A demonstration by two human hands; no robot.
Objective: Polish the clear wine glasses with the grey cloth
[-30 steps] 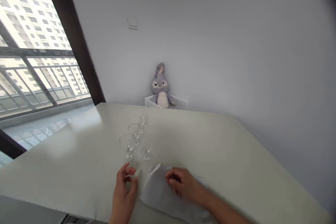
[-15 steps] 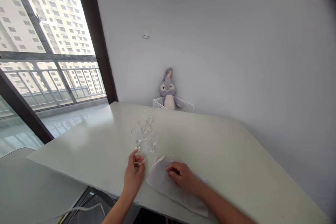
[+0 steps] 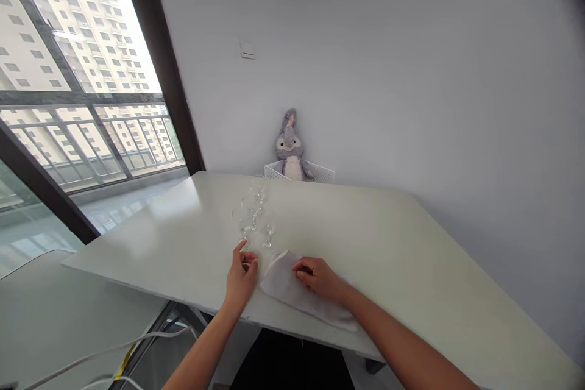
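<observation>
Several clear stemmed glasses stand on the pale table [image 3: 402, 244], left of its middle; the nearest glass [image 3: 244, 233] is just beyond my left hand [image 3: 242, 273]. That hand rests at the table's near side, its index finger reaching toward the glass foot and the other fingers loosely curled. I cannot tell whether the fingertip touches the glass. To its right lies a folded light grey cloth [image 3: 286, 289]. Over the cloth's upper part sits my right hand [image 3: 317, 277], fingers loosely bent with a gap at the thumb, nothing visible in them.
A grey plush toy [image 3: 292, 149] sits in a white perforated basket [image 3: 322, 173] at the far edge by the wall. Another glass [image 3: 268, 230] stands beyond the cloth. At the lower left are a second light surface [image 3: 68, 317] and a white cable [image 3: 100, 353].
The whole scene sits a little higher in the picture as my view has tilted down. Both hands keep nearly the same places beside the glasses and over the cloth.
</observation>
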